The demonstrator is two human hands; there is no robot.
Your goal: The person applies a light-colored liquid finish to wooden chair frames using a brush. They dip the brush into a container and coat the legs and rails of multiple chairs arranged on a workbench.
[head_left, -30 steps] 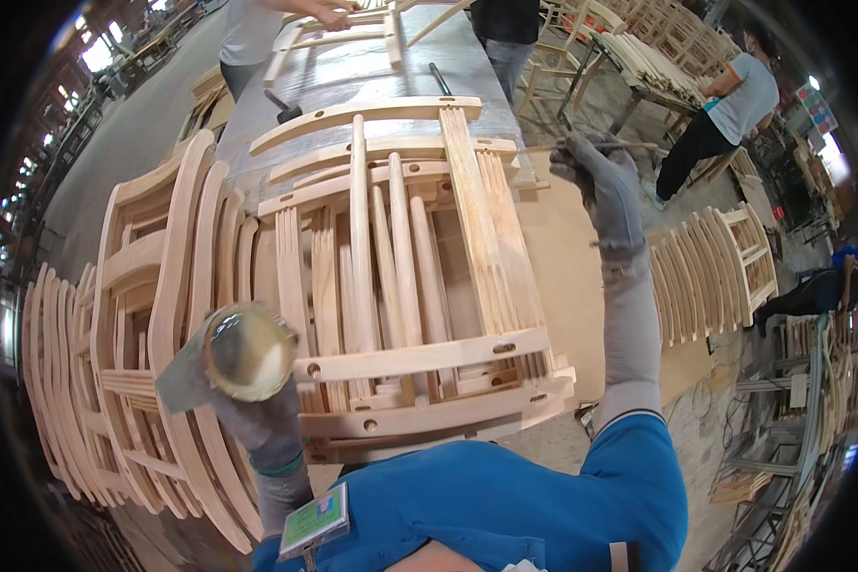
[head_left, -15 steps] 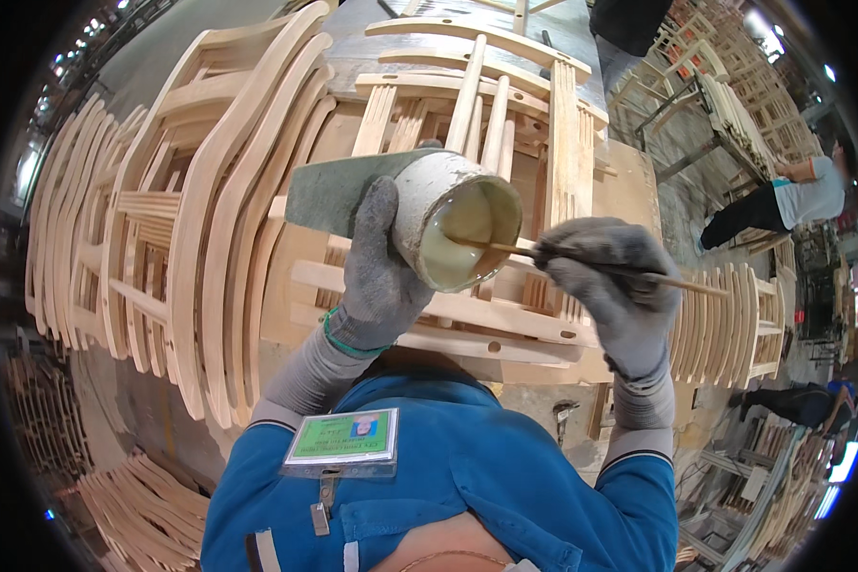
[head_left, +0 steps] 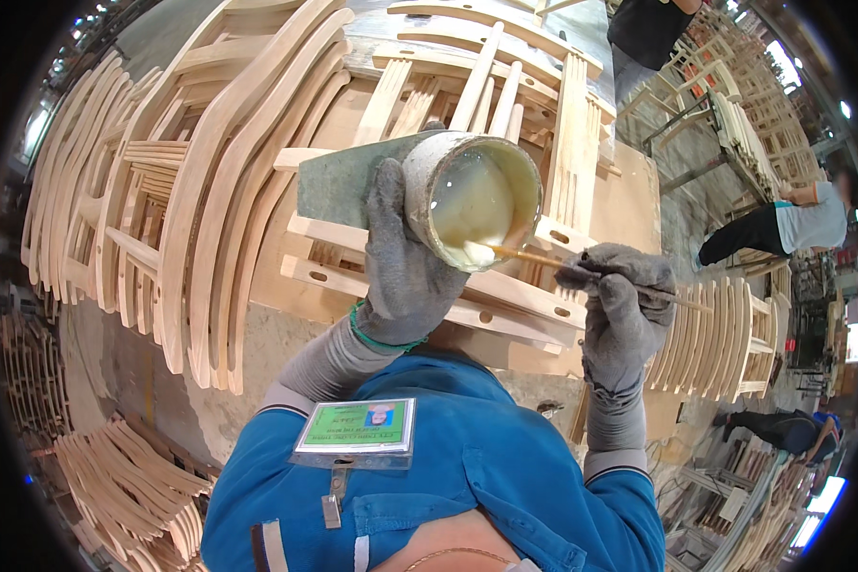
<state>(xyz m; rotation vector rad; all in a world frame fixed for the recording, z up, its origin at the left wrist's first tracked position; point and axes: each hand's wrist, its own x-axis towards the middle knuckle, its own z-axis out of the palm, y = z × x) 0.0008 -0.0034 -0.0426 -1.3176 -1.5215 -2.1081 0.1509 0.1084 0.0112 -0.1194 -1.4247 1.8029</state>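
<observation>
My left hand, in a grey glove, is wrapped round a round whitish pot tilted so its mouth shows. Pale, cloudy liquid fills part of the pot. A flat grey-green plate sticks out to the left from behind the pot and my hand; how it joins is hidden. In my gloved right hand is a thin wooden stick, pinched between the fingers. Its tip, coated in a white blob, rests at the pot's near inner rim.
Pale wooden chair frame parts lie stacked on the table under my hands. Curved wooden frames stand in a row at left, with more frames at right. Other people are farther off to the right.
The stick's tip has come up from the liquid to the near rim and now shows a white blob. My right hand has lowered slightly; the pot has shifted a little right.
</observation>
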